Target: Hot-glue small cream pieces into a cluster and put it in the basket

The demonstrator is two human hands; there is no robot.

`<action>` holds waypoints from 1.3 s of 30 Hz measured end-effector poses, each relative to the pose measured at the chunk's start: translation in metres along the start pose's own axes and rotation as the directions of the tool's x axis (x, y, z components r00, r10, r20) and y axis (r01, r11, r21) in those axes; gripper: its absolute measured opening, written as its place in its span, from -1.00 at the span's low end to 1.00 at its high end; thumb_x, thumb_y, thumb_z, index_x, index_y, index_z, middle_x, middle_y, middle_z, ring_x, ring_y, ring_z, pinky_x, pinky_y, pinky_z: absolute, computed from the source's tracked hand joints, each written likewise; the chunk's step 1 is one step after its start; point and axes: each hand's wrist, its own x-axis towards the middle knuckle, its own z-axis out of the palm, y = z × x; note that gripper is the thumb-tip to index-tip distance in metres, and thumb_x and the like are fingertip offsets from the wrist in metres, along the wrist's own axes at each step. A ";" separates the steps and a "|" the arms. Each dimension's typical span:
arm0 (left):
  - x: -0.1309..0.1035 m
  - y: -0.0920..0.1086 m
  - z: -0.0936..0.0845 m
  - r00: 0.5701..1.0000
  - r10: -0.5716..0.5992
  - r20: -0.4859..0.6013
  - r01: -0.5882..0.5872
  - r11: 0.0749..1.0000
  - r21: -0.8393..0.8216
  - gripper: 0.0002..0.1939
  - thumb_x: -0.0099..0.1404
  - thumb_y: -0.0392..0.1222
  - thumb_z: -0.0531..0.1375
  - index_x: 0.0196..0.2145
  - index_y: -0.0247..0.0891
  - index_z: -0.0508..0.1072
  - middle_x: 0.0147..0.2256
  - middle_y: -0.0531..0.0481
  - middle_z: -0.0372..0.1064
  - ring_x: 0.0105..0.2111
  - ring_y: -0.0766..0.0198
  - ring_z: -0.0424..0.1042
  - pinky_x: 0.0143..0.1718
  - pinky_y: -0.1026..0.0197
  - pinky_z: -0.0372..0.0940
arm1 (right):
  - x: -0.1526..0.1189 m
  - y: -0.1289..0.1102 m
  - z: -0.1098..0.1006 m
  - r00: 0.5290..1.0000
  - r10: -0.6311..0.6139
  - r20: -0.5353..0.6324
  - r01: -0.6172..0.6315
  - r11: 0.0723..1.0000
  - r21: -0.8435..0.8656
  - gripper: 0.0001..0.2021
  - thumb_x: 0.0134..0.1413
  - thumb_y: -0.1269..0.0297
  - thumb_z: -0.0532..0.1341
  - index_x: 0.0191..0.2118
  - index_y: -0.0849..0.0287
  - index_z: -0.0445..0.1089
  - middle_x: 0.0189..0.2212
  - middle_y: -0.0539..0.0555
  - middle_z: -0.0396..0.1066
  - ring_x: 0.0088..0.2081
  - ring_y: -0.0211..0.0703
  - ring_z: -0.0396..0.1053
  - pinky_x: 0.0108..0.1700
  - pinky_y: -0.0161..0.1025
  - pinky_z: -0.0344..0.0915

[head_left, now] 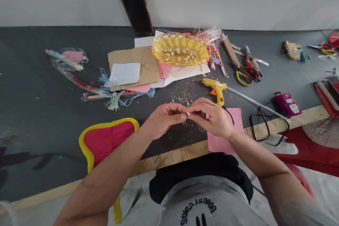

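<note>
Tiny, pale cream piece (188, 113), only partly visible, between the left hand (166, 118) and the right hand (213, 117).

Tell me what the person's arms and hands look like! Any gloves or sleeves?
The left hand and right hand have no gloves, and I see no watch. The forearms are bare. A grey sleeve shows on the right arm; the left one is out of view. The grey shirt has dark, curved lettering.

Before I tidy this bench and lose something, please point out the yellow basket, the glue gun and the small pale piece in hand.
Yellow basket (180, 41), head view: rear inner wall.
Glue gun (217, 86), head view: yellow upper body.
Small pale piece (188, 113), head view: exposed side.
</note>
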 end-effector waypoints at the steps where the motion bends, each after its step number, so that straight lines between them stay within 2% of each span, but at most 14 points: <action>1: 0.000 0.001 0.001 1.000 -0.001 0.001 0.001 1.000 -0.006 -0.68 -0.03 -0.04 0.55 -0.42 -0.31 0.63 -0.49 0.02 0.48 -0.44 0.36 0.42 -0.33 0.29 0.30 | 0.000 0.000 0.000 1.000 0.008 0.002 -0.008 1.000 0.011 -0.88 0.26 0.42 0.29 -0.12 0.11 0.53 -0.26 0.07 0.54 -0.24 -0.23 0.48 -0.18 -0.25 0.49; 11: -0.002 0.001 0.002 1.000 0.024 -0.011 -0.023 0.999 0.036 -0.69 0.02 -0.02 0.52 -0.45 -0.31 0.62 -0.50 0.02 0.47 -0.44 0.36 0.39 -0.32 0.28 0.26 | -0.001 0.005 0.003 0.998 0.057 -0.001 -0.057 0.989 0.133 -0.91 0.25 0.40 0.31 -0.16 0.12 0.54 -0.31 0.04 0.53 -0.26 -0.26 0.48 -0.20 -0.27 0.46; 18: 0.000 -0.003 0.000 0.999 0.035 -0.006 -0.034 0.997 0.068 -0.69 0.04 0.00 0.51 -0.45 -0.31 0.62 -0.51 0.02 0.46 -0.45 0.36 0.37 -0.34 0.28 0.23 | 0.000 0.005 0.004 1.000 0.026 -0.005 -0.025 0.990 0.139 -0.90 0.23 0.45 0.32 -0.17 0.14 0.54 -0.34 0.03 0.54 -0.27 -0.28 0.50 -0.20 -0.30 0.46; 22: 0.000 -0.003 0.001 1.000 0.029 -0.009 -0.028 0.998 0.055 -0.67 0.05 0.02 0.51 -0.45 -0.31 0.62 -0.51 0.02 0.46 -0.44 0.36 0.38 -0.33 0.29 0.25 | 0.001 0.002 0.002 1.000 0.004 0.000 -0.004 0.997 0.073 -0.89 0.23 0.46 0.30 -0.17 0.14 0.53 -0.33 0.04 0.53 -0.27 -0.27 0.49 -0.20 -0.30 0.47; 25: 0.000 -0.003 0.002 0.999 0.023 -0.043 -0.021 0.999 0.050 -0.66 0.03 0.03 0.51 -0.40 -0.30 0.64 -0.47 0.01 0.48 -0.43 0.35 0.40 -0.31 0.28 0.28 | 0.002 -0.001 -0.001 1.000 -0.013 -0.017 0.012 0.998 -0.054 -0.90 0.22 0.47 0.30 -0.17 0.16 0.51 -0.27 0.08 0.52 -0.26 -0.25 0.49 -0.21 -0.30 0.48; 30: 0.000 -0.002 0.001 0.995 0.037 -0.088 -0.024 0.989 0.145 -0.65 0.01 0.03 0.51 -0.42 -0.31 0.63 -0.48 0.01 0.47 -0.44 0.34 0.37 -0.36 0.28 0.25 | 0.003 -0.002 -0.002 0.998 -0.063 0.030 0.068 0.967 -0.246 -0.91 0.24 0.46 0.26 -0.18 0.16 0.48 -0.26 0.10 0.50 -0.25 -0.21 0.50 -0.18 -0.26 0.51; 39: 0.000 -0.002 -0.001 0.995 0.005 -0.099 0.008 0.991 0.136 -0.67 -0.01 0.03 0.52 -0.40 -0.26 0.67 -0.46 0.02 0.52 -0.43 0.38 0.40 -0.34 0.31 0.26 | 0.003 -0.001 0.000 0.997 -0.068 0.030 0.073 0.974 -0.217 -0.86 0.22 0.50 0.25 -0.13 0.19 0.46 -0.26 0.10 0.52 -0.26 -0.22 0.50 -0.18 -0.28 0.49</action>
